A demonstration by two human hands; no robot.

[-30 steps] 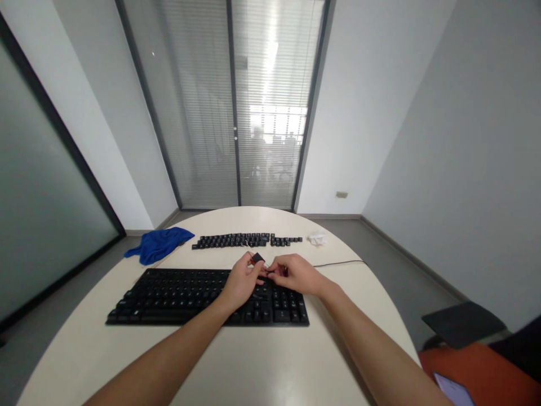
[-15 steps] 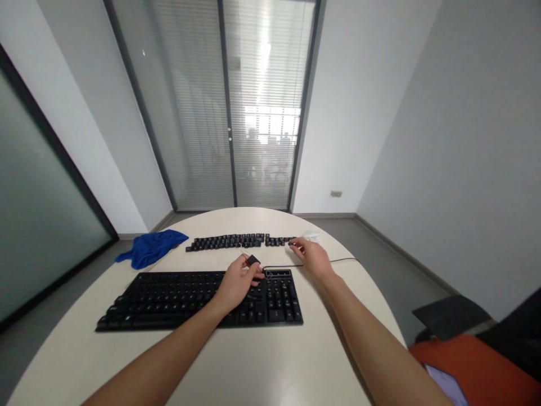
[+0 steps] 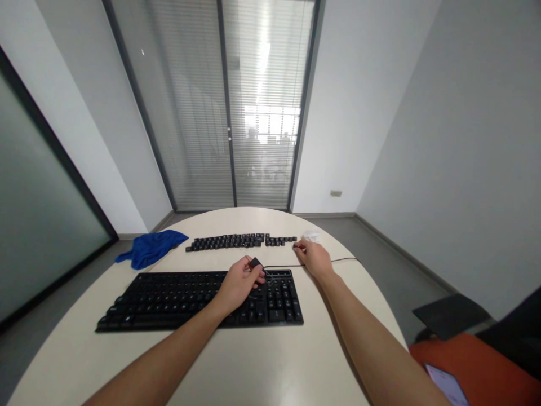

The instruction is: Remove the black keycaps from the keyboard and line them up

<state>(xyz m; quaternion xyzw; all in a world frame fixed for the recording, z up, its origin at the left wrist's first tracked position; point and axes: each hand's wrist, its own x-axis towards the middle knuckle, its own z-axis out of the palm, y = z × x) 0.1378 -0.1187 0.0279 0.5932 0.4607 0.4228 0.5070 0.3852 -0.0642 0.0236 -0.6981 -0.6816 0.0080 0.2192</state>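
Over the right part of a black keyboard (image 3: 177,301), my left hand (image 3: 242,282) is closed around a small tool with a black block (image 3: 256,263) and thin wire loops, which looks like a keycap puller. My right hand (image 3: 313,256) is beyond the keyboard, its fingertips pinched on a small dark keycap (image 3: 295,246) at the table surface. Just left of those fingers lie loose black keycaps (image 3: 228,242) in rows, with a smaller group (image 3: 275,241) at their right end. Fingers partly hide the held keycap.
On the round pale table (image 3: 270,361), a blue cloth (image 3: 154,248) lies at the left. White crumpled material (image 3: 311,235) sits behind my right hand. A thin cable (image 3: 344,260) runs off the right edge. An orange chair (image 3: 477,366) with a phone (image 3: 447,384) stands at the lower right.
My right hand has shifted slightly right, away from the small keycap group, with the keycap at its fingertips. The puller in my left hand has turned a little, its wires now further right.
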